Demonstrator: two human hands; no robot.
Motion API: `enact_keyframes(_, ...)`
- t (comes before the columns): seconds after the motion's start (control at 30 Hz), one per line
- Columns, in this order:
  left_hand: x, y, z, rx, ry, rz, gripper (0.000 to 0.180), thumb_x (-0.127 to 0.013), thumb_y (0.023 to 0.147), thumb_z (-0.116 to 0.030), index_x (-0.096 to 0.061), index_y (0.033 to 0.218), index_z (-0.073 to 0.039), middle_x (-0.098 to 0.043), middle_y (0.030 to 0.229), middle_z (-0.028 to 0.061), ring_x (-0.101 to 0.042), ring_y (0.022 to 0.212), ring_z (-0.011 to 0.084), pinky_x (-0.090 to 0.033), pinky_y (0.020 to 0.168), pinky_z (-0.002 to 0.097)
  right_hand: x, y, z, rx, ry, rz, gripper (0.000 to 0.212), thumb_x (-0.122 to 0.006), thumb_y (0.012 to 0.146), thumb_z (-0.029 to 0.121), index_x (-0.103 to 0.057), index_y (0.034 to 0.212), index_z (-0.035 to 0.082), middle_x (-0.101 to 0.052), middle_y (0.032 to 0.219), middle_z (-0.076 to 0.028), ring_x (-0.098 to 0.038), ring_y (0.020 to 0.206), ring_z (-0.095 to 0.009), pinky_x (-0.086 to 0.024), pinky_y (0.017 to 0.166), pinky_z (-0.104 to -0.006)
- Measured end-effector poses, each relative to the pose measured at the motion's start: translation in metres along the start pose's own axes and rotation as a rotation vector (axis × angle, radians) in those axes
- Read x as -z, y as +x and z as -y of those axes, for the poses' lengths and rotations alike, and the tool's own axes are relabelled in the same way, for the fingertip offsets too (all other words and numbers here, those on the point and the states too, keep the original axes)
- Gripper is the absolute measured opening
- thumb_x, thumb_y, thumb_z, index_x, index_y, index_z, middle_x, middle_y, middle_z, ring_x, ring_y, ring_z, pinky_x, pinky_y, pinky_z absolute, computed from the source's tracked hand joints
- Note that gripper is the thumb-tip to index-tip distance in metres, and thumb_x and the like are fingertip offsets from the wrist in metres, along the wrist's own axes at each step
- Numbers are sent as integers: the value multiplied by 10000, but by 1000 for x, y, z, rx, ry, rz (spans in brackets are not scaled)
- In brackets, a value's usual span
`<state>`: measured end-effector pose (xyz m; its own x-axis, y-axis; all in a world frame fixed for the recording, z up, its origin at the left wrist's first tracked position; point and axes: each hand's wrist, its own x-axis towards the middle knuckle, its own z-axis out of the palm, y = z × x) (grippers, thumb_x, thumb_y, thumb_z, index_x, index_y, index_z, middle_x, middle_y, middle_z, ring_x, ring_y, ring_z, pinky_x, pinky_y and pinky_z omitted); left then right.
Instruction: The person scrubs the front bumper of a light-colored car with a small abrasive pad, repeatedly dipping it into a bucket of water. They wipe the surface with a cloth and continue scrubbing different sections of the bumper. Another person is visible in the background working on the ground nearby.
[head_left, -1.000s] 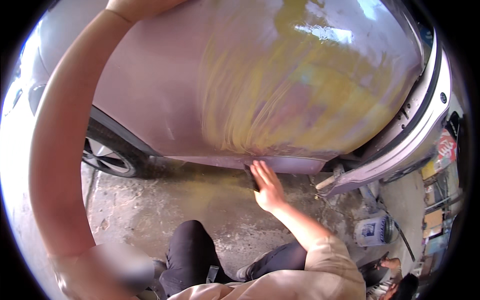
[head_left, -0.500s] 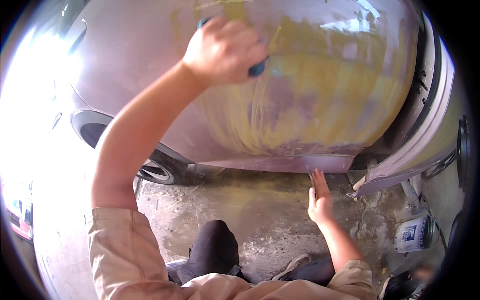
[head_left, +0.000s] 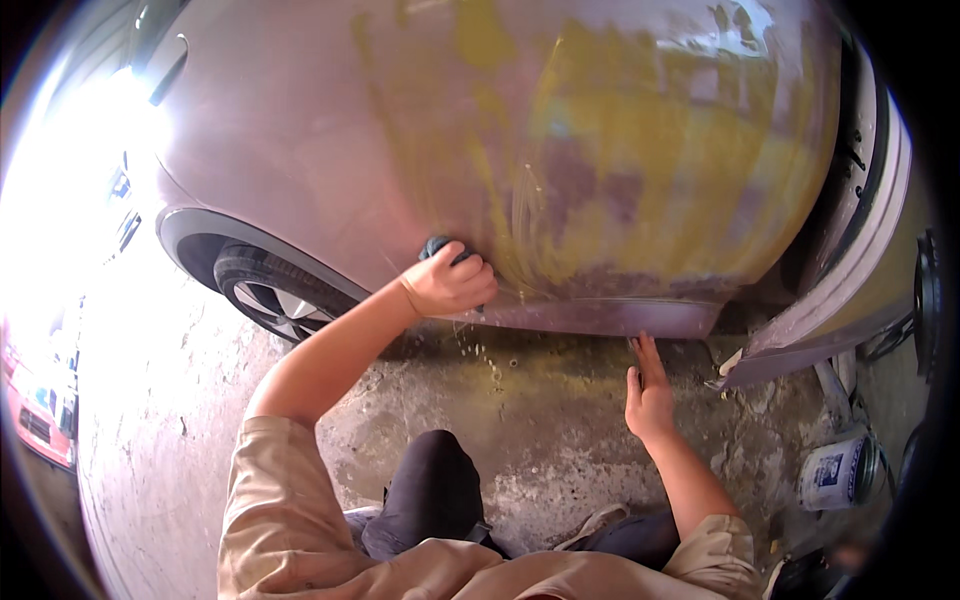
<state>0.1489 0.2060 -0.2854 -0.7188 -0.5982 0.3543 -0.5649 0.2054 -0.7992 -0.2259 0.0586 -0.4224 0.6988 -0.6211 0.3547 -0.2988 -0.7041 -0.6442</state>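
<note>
1. A person in a tan shirt (head_left: 440, 572) and dark trousers (head_left: 432, 500) works low beside a vehicle, one knee bent up at the lower edge of the view.
2. The right hand (head_left: 650, 398) reaches to the lower edge of the sill (head_left: 640, 318), fingers stretched out and thumb set apart; a small dark edge shows at the fingertips, but whether they grip it cannot be told.
3. The left hand (head_left: 455, 285), its fingers closed around a dark blue-grey pad (head_left: 434, 246), presses low on the body panel (head_left: 660, 160), at the left border of its yellowish patches. Pale droplets (head_left: 490, 362) show below the hand, against the floor.
4. The panel, pinkish and glossy near the top, fills the upper view, streaked with yellow and mauve.
5. To the left stands a wheel (head_left: 285, 295) under its dark arch; to the right, across a dark gap, curves a pinkish bodywork section (head_left: 815, 335).
6. A white bucket (head_left: 822, 478) with a blue label rests on stained concrete (head_left: 560, 430) at right.
7. At far left, a red vehicle (head_left: 38, 415) appears beside glaring light.
</note>
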Motion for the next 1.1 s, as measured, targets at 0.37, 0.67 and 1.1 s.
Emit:
enact_keyframes(0.37,48,198,133,482,156,-372,284,-764,682,-345,-668,908,-204,-596,994,19,-574,994,266,-449,881,477,1,-1,-21,-79,84,0,446,-427,1078,178,-467,1482,-6,-381,1600,-203,-340,1492,-389,-328,1194,-445)
enact_keyframes(0.67,-66,-12,-71,-30,108,-11,207,-655,771,-282,-640,978,-287,-585,1101,-79,-494,1128,145,-447,926,356,2,-12,-30,-177,142,40,446,-419,1083,187,-461,1491,9,-370,1608,-199,-338,1493,-389,-329,1189,-444)
enact_keyframes(1.1,64,46,175,529,273,-93,317,-842,753,-379,-749,1014,-225,-686,1027,23,-639,979,285,-523,844,429,24,-21,-33,-202,105,10,446,-432,1083,197,-459,1490,16,-376,1611,-179,-407,1452,-377,-385,1150,-408)
